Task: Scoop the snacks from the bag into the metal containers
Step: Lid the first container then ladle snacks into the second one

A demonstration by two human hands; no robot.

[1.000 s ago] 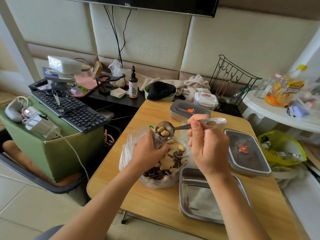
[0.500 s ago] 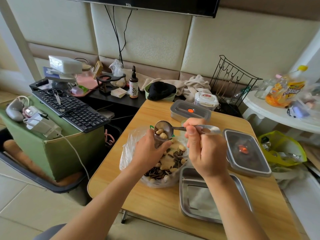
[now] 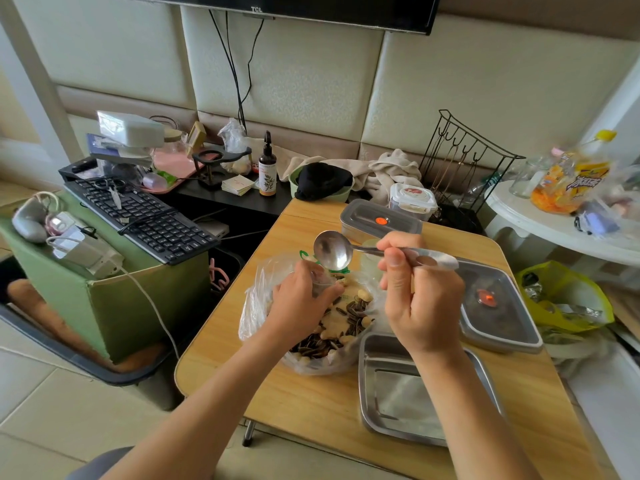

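Note:
A clear plastic bag (image 3: 258, 299) of sunflower seeds and peanuts (image 3: 341, 322) lies open in the middle of the wooden table (image 3: 239, 344). My left hand (image 3: 299, 306) grips the bag's rim. My right hand (image 3: 420, 303) holds a metal spoon (image 3: 332, 251) by its handle above the bag. The spoon's bowl is tilted toward me and holds nothing. An open metal container (image 3: 391, 400) sits right of the bag under my right forearm, with no snacks visible inside. Two lidded metal containers stand at the back (image 3: 379, 220) and at the right (image 3: 498, 306).
A keyboard (image 3: 138, 216) lies on a green box left of the table. A dark shelf behind holds a brown bottle (image 3: 267, 171), cloths and a wire rack (image 3: 467, 161). A white round table (image 3: 554, 223) with snack packets stands at the right, a yellow bag (image 3: 568, 296) below it.
The spoon held peanuts over the bag before; now its bowl is tipped up and bare. My right hand has shifted its hold on the handle slightly. My left hand stays on the bag.

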